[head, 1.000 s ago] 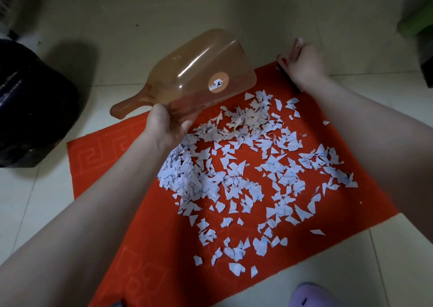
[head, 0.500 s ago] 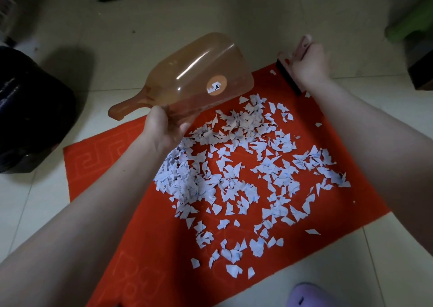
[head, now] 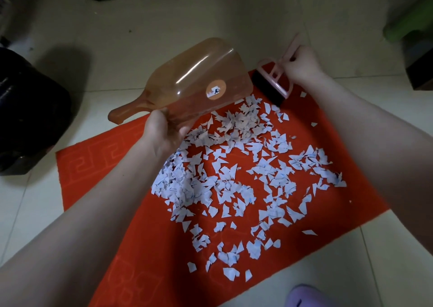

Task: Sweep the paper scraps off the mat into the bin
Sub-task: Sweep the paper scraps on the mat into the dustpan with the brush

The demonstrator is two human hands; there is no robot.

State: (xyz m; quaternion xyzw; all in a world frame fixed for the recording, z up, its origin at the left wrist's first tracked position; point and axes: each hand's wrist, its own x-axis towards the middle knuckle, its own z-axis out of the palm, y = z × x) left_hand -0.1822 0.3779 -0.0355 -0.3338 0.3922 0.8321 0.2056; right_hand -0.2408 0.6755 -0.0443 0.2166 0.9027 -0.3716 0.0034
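1. Our left hand grips the orange scoop by its rim above the mat; right hand clenches the brush at the mat's far corner.
2. Paper scraps cover the mat's middle — a hard stroke could flick them onto the tile floor.
3. The black bin sits left of the mat — we could spill en route.

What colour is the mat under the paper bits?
Red-orange mat, with a faint key pattern; head view.

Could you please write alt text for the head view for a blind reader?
White paper scraps lie scattered over a red mat on a tiled floor. The left hand holds a translucent orange dustpan above them; the right hand grips a pink brush at the mat's far edge. A black bin stands left.
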